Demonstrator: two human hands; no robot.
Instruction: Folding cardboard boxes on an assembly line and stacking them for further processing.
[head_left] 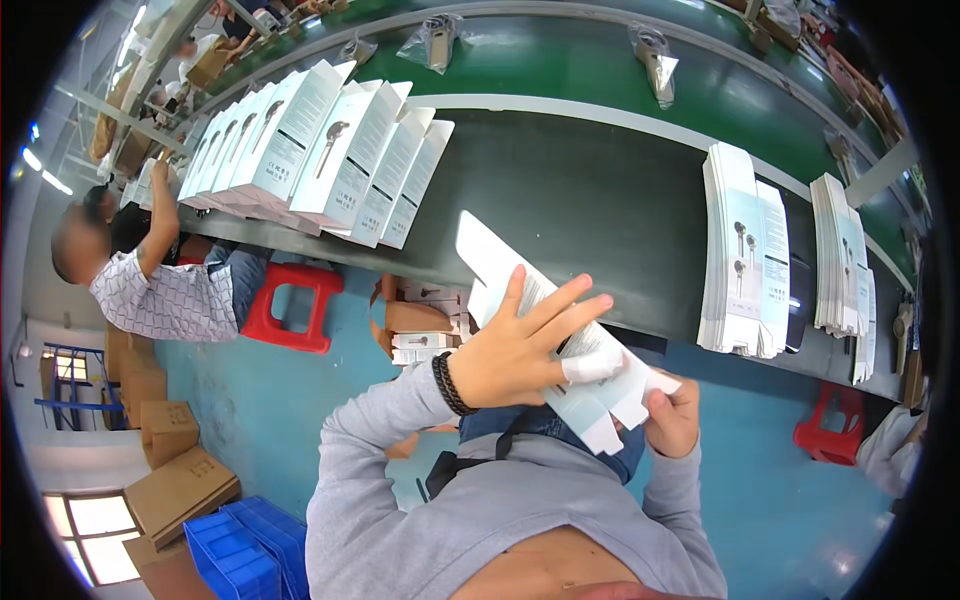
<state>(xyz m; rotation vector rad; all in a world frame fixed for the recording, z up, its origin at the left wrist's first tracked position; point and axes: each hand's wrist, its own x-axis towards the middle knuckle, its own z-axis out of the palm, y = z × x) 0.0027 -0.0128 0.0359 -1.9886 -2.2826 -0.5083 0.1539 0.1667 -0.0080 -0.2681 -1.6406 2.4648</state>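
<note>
From my remote post, I see a worker in a gray pullover handling a white-and-blue carton (585,405) at the near edge of a dark bench (570,200); the carton's far end overlaps the bench edge in the view, though I cannot tell whether they touch. The left hand (510,355) lies over the carton with its grip wide, fingers splayed across the printed side, one digit wrapped in white and a black bracelet (455,385) at the wrist. The right hand (678,415) has a narrow grip, pinching a flap at the carton's near end.

On the left part of the bench, I count several opened-up cartons (330,150) standing in a leaning row. On its right part rise a stack of flattened cartons (735,250) and, farther right, a second stack (838,255). Beyond the bench runs a green conveyor (560,75) carrying items in clear bags (438,45).

On the bench's near side, toward its left end, a co-worker (170,295) in a patterned shirt raises an arm beside a red stool (315,290). Well apart from the bench, at lower left, blue crates (245,550) sit on the floor near brown boxes (185,490).
</note>
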